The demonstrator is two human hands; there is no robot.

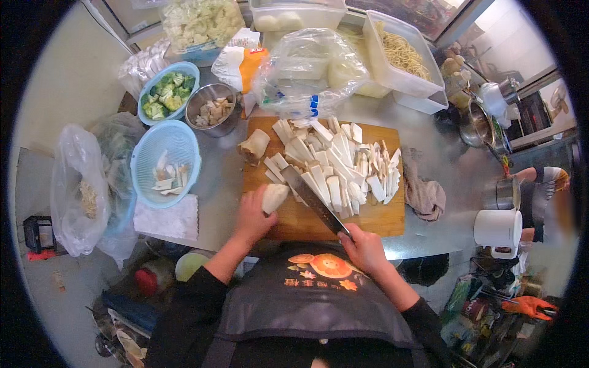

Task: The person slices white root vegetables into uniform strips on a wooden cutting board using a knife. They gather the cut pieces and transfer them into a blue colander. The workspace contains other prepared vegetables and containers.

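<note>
My right hand (366, 248) grips the handle of a long kitchen knife (317, 202). Its blade slants up and left across a wooden cutting board (294, 225), beside a heap of cut white mushroom strips (340, 161). On the board's left side my left hand (255, 215) holds a whitish, rounded mushroom piece (275, 198), just left of the blade. Another thick mushroom stem (254, 145) lies near the board's upper left edge. Some of the strips carry tan edges, and the heap hides much of the board behind it.
Left of the board stand a blue colander (165, 138) with a few strips, a steel bowl (211, 126) and a basket of broccoli (168, 99). A clear plastic bag (308, 69) and a noodle tub (400, 50) stand behind. A cloth (423, 184) lies right; a person (543, 202) is at far right.
</note>
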